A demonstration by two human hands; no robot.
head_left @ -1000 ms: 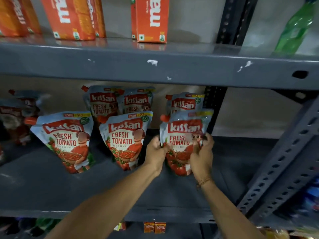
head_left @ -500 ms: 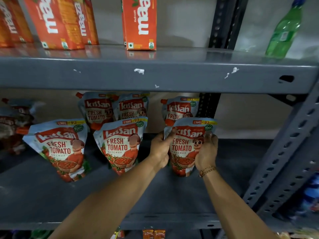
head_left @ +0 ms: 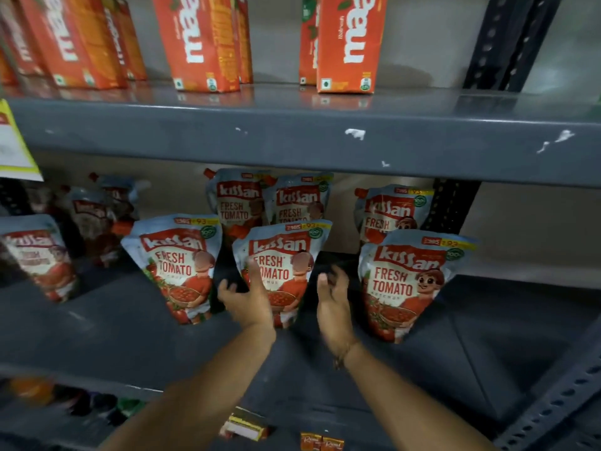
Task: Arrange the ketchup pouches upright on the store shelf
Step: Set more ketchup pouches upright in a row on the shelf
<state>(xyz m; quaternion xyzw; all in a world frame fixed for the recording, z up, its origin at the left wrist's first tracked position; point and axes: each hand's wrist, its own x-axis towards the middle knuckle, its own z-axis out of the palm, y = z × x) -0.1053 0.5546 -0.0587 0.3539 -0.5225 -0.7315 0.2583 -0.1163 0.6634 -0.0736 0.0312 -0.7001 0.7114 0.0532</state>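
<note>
Several Kissan ketchup pouches stand upright on the grey middle shelf (head_left: pixel 107 333). The front row has a left pouch (head_left: pixel 177 265), a middle pouch (head_left: pixel 286 252) and a right pouch (head_left: pixel 408 284); more pouches (head_left: pixel 239 203) stand behind them. My left hand (head_left: pixel 247 299) is open in front of the middle pouch, covering its lower part. My right hand (head_left: pixel 333 301) is open in the gap between the middle and right pouches and holds nothing.
Orange juice cartons (head_left: pixel 348 43) line the upper shelf (head_left: pixel 292 138). A black perforated upright (head_left: pixel 452 206) stands behind the right pouches, and a grey angled brace (head_left: pixel 559 402) crosses the lower right. Small boxes (head_left: pixel 320 442) sit below. Darker pouches (head_left: pixel 97 219) stand far left.
Both hands have let go of the right front pouch, which now stands upright alone, and have shifted left toward the middle pouch. The camera view has moved closer and to the left.
</note>
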